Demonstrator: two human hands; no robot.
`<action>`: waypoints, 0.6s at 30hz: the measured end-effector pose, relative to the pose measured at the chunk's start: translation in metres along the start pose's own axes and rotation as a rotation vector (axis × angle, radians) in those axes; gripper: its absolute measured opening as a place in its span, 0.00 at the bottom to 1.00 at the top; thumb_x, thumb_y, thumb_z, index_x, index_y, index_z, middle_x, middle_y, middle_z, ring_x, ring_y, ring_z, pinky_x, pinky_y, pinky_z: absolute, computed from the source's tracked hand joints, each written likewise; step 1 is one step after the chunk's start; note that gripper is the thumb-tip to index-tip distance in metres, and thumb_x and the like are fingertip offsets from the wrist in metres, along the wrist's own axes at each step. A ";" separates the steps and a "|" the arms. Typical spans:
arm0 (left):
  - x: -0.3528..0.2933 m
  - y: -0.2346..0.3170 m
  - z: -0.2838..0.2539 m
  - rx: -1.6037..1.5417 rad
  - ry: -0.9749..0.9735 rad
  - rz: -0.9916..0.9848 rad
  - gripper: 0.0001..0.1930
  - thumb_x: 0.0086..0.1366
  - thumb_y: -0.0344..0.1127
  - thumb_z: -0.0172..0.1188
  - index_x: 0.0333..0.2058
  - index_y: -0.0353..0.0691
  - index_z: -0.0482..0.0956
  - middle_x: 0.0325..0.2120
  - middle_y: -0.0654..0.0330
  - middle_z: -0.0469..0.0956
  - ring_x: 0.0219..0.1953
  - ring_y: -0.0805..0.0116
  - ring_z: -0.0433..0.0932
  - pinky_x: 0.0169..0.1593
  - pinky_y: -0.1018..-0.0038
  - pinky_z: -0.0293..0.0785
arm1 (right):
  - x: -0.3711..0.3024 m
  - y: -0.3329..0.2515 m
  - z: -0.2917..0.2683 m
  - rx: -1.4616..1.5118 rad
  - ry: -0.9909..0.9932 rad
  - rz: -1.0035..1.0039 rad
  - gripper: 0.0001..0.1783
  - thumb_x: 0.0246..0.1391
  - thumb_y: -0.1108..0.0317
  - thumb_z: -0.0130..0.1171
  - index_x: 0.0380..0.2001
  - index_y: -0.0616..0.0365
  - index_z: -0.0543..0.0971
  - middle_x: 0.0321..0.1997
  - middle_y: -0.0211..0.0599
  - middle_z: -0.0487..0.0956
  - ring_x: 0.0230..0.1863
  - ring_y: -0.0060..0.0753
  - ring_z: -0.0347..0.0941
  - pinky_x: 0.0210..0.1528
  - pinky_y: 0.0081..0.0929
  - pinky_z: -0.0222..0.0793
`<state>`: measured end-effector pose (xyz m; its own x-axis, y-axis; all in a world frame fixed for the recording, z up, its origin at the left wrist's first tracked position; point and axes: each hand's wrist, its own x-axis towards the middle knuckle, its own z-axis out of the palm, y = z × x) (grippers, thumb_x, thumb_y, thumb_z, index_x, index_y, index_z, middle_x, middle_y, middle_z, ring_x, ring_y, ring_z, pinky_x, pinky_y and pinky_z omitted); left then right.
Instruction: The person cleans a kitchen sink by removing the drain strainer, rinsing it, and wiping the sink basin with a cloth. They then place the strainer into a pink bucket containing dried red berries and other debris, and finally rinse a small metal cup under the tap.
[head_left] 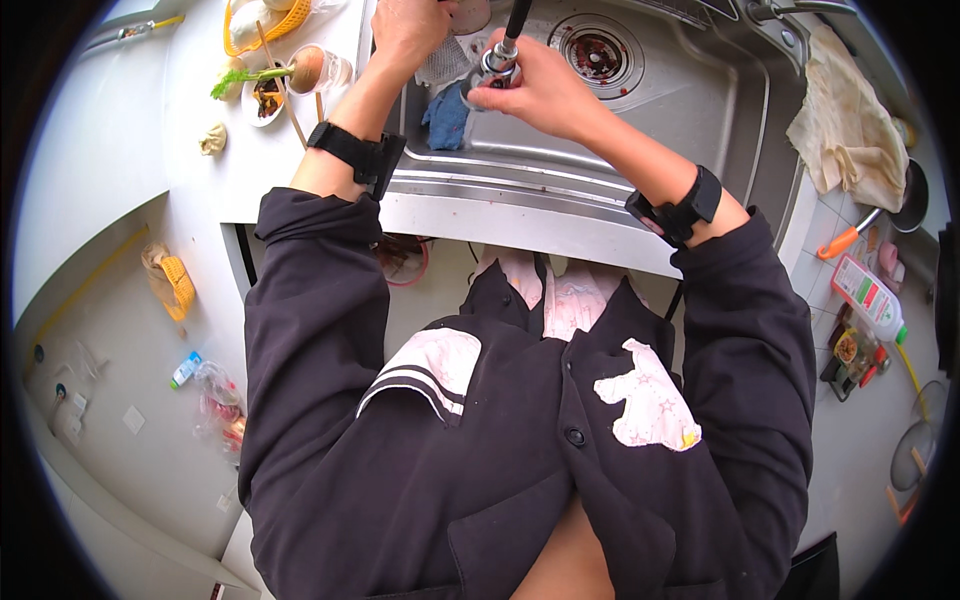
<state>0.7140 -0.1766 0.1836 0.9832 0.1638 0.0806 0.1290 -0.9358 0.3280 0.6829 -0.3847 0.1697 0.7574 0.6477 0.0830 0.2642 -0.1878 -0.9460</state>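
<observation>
My right hand [535,88] is closed around a chrome faucet spray head [500,62] with a black hose or neck running up from it. It is over the left part of the steel sink [640,130]. A blue cloth [446,118] lies in the sink just below that hand. My left hand [408,28] is at the top edge, over the sink's left rim; its fingers are mostly cut off or hidden. Beside its fingertips is a pinkish rounded thing [472,14], and under it a grey mesh-like piece [440,62]. Reddish scraps sit in the drain strainer [597,56].
Left of the sink, the white counter holds a yellow basket [268,22], a root vegetable with green stems [305,70], a small plate of scraps [262,103] and chopsticks [292,112]. On the right are a beige cloth [848,120], an orange-handled pan [905,200] and a white bottle [868,298].
</observation>
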 end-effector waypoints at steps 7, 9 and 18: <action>-0.001 -0.014 -0.019 -0.066 0.042 -0.017 0.04 0.58 0.30 0.63 0.29 0.35 0.82 0.24 0.47 0.82 0.30 0.49 0.83 0.36 0.59 0.77 | 0.009 0.002 0.006 -0.016 0.062 0.112 0.27 0.45 0.55 0.73 0.45 0.56 0.76 0.38 0.41 0.80 0.44 0.44 0.76 0.49 0.39 0.73; -0.003 -0.015 -0.028 -0.065 0.039 -0.004 0.05 0.58 0.31 0.63 0.29 0.36 0.82 0.24 0.47 0.82 0.30 0.49 0.84 0.36 0.59 0.78 | 0.011 0.001 0.003 -0.029 0.101 0.097 0.25 0.44 0.55 0.72 0.41 0.56 0.77 0.36 0.41 0.80 0.41 0.43 0.76 0.47 0.39 0.73; -0.009 -0.010 -0.065 -0.045 0.068 0.032 0.09 0.59 0.38 0.64 0.34 0.39 0.82 0.27 0.47 0.83 0.32 0.47 0.83 0.37 0.58 0.78 | 0.057 -0.012 0.003 0.243 0.241 -0.057 0.16 0.47 0.66 0.72 0.33 0.61 0.76 0.28 0.39 0.77 0.29 0.31 0.74 0.35 0.31 0.71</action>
<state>0.6957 -0.1484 0.2409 0.9754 0.1565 0.1553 0.0904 -0.9263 0.3657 0.7206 -0.3434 0.1844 0.8726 0.4534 0.1819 0.1820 0.0437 -0.9823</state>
